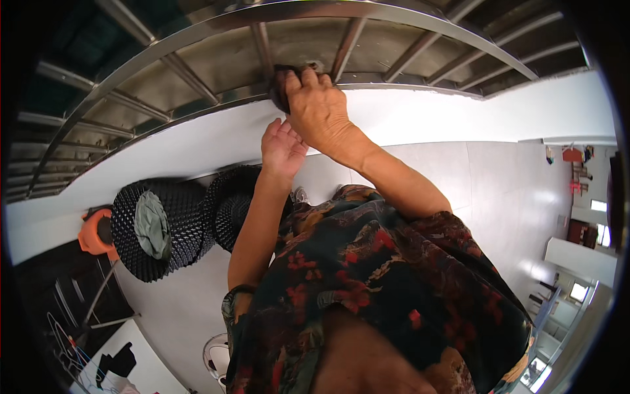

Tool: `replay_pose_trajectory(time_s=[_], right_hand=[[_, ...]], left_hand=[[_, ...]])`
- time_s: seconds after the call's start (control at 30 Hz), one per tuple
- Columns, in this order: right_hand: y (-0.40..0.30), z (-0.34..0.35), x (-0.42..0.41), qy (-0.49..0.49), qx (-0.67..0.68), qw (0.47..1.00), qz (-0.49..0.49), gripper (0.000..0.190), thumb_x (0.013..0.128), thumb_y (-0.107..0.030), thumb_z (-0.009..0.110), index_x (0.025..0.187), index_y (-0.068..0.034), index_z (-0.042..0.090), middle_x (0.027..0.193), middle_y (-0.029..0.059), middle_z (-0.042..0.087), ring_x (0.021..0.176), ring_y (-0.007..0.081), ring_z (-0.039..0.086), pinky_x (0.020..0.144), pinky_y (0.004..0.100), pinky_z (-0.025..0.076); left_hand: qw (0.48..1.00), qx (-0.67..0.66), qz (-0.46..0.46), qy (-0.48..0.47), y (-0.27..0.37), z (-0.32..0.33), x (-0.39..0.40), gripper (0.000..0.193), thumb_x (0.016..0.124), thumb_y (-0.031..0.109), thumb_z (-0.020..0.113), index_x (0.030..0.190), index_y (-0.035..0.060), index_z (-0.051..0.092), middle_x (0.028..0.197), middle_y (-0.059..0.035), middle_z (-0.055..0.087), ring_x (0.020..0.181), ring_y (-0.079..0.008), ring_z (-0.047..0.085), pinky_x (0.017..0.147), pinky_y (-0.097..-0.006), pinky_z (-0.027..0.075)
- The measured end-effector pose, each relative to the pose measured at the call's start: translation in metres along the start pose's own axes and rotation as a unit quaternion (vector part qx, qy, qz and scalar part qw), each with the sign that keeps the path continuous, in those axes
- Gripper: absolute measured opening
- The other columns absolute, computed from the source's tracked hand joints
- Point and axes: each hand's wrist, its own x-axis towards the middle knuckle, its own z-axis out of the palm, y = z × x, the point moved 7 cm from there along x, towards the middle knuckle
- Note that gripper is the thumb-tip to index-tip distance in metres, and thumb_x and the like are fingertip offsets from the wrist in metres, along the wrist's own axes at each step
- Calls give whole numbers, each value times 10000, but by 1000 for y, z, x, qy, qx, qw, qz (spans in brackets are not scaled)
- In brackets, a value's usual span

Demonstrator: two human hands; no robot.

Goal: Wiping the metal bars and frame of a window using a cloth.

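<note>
My right hand [317,108] grips a dark, bunched cloth [280,93] at the sill, between two upright bars of a metal window grille [349,47]. Just below it, beside the white wall, my left hand [284,147] is raised with its palm up and fingers partly apart, holding nothing that shows. The fingertips of my left hand come close to the right wrist; whether they touch is unclear. Part of the cloth is hidden under my right fingers. Behind the bars lies a dull, stained sill [305,42].
Large black mesh-like rolls [192,226], one with a grey-green cloth [152,224] on it, stand by the wall on the left. Beyond them are an orange object [96,231] and a white table [133,354] with hangers. A round-framed seat [216,352] is near my left side.
</note>
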Motion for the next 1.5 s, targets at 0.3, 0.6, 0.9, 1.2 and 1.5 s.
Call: replay_pose_trajectory(time_s=[0.3,0.6,0.9,1.2,1.5], right_hand=[[48,-21,-41,30,47,989,-137,408,743,-146,670,1143,-201,612,1166,-27,582,756,235,578,659,315,538],[136,-39,-67,20,2,998,-65,523,620,-33,730,1101,-213,629,1184,-50,581,816,247,594,684,321,545],[193,-86,-102,32,94,984,147,550,636,-2,679,1175,-42,578,1246,112,566,1053,296,597,888,342,498],[32,-48,-25,0,145,985,-94,616,619,-17,738,1196,-132,555,1222,81,549,1015,317,583,791,366,528],[-67,-21,-20,-117,251,941,-194,657,594,-96,769,1202,-124,524,1153,113,546,985,323,599,778,402,538]], left_hand=[[997,0,-33,69,-10,-13,-4,422,960,249,359,1239,-52,455,1294,-189,485,1160,-290,511,1013,-416,426],[989,-83,16,120,29,-108,-40,360,934,171,366,1201,-33,494,1207,-174,572,1071,-275,582,928,-413,494],[968,-109,87,209,69,-178,-54,334,918,173,367,1141,-16,527,1147,-165,602,1010,-269,610,880,-410,520],[982,-119,38,138,42,-129,-26,311,899,137,389,1136,-7,531,1129,-170,609,994,-275,613,860,-404,521],[967,-170,85,167,43,-192,-55,328,910,163,371,1135,-13,532,1135,-166,608,1019,-272,609,851,-404,523]])
